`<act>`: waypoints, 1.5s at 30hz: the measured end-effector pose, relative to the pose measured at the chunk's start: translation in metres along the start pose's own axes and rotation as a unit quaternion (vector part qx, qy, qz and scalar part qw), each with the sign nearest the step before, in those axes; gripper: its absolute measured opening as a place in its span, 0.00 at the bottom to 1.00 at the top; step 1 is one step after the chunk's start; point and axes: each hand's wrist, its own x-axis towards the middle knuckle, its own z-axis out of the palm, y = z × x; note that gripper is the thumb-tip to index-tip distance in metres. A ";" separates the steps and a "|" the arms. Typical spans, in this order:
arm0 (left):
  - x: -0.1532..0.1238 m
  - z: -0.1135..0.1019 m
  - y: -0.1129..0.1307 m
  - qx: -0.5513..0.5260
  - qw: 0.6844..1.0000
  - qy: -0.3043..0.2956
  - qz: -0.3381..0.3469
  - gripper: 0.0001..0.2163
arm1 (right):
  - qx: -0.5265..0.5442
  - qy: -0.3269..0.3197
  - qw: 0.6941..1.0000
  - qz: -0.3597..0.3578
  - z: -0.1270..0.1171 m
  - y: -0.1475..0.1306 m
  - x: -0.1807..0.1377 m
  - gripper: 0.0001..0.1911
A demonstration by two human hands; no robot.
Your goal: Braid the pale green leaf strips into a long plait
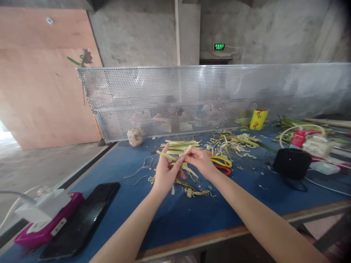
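Observation:
My left hand [166,171] is closed around a pale green plant stalk [165,155] that sticks out past its thumb to the left. Against it, the fingertips of my right hand [201,162] pinch a short whitish strip [187,149], which looks like stalk or peel. Just beyond both hands lies a row of similar cut stalks [182,143]. Beside my right wrist are a yellow loop handle [223,160] and a red loop handle [225,171], perhaps of scissors partly hidden by the hand. Below the hands rests a knobbly root end [192,192] with shreds.
A heap of peelings [236,142] covers the back of the blue table [208,215]. A perforated metal screen [164,87] closes off the far edge. A yellow roll [259,119], a black pouch [292,164], a phone [82,219] and a magenta power strip [49,223] stand around.

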 end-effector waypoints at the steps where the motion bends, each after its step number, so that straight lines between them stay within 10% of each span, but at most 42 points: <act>1: 0.000 0.000 0.001 0.001 1.000 0.003 -0.005 0.39 | 0.015 -0.001 1.000 -0.003 0.001 0.000 0.000 0.08; 19: 0.001 -0.003 0.000 0.046 0.995 -0.077 -0.049 0.36 | 0.015 0.049 0.999 0.016 0.001 -0.001 0.001 0.10; 45: 0.009 -0.021 0.006 -0.008 0.995 -0.100 -0.013 0.37 | -0.230 -0.281 0.930 -0.048 -0.029 -0.033 -0.005 0.20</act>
